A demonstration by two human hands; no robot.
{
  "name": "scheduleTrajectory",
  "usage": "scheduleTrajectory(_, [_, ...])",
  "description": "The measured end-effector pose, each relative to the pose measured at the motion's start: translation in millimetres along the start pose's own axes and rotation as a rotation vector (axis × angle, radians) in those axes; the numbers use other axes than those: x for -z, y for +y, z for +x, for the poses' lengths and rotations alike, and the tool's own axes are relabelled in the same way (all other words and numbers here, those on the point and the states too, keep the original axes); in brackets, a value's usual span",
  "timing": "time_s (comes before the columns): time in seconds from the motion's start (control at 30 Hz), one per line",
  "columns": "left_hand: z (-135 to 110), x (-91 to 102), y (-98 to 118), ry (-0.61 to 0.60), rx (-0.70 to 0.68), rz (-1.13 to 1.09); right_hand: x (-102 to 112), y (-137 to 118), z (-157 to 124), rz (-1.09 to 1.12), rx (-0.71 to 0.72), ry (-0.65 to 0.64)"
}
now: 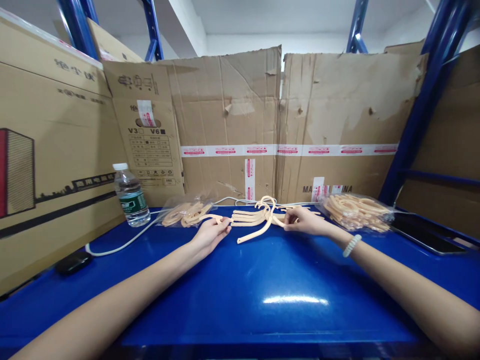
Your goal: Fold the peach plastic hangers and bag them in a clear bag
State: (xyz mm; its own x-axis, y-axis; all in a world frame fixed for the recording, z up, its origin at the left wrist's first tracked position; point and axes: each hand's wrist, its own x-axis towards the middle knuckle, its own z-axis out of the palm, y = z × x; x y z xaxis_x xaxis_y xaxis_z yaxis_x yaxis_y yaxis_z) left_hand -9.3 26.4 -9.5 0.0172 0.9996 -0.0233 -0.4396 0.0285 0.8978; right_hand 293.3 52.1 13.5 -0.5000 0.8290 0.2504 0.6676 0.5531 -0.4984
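Note:
My left hand (212, 234) is closed in a pinch on a thin beige tube (208, 216), part of which sticks out to the left above the fingers. My right hand (305, 221) pinches the end of another beige tube (277, 221), which runs toward the middle. Between the hands, several more beige tubes (247, 218) lie side by side, and a curved one (257, 233) bends over them, its cut end pointing to the front left. Behind my left hand rests a clear bag of beige tubes (183, 212). A fuller clear bag of tubes (356, 212) sits beyond my right wrist.
The blue table (240, 300) is backed by cardboard sheets (225, 120). A water bottle (131, 197) stands at the left, near a white cable (122, 246) and a black device (74, 262). At the right lies a dark phone-like slab (427, 235). A large box (56, 140) borders the left side.

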Motion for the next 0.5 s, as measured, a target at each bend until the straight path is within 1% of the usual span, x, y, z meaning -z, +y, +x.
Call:
scheduleTrajectory(0.1, [-3,-2.8,2,-0.024,0.027,0.02,13,-3,-1,0.104,0.022,-0.011])
scheduleTrajectory(0.23, [-11,-8.8,4,-0.089,0.064,0.012,26,-9,-5,0.265,0.057,0.01])
scheduleTrajectory(0.4, [-19,-14.7,7,-0.193,0.113,-0.026,31,-19,-10,0.239,0.084,-0.044])
scheduleTrajectory(0.5, [-21,-15.3,7,-0.231,0.125,-0.043,32,-23,-13,0.234,0.094,-0.052])
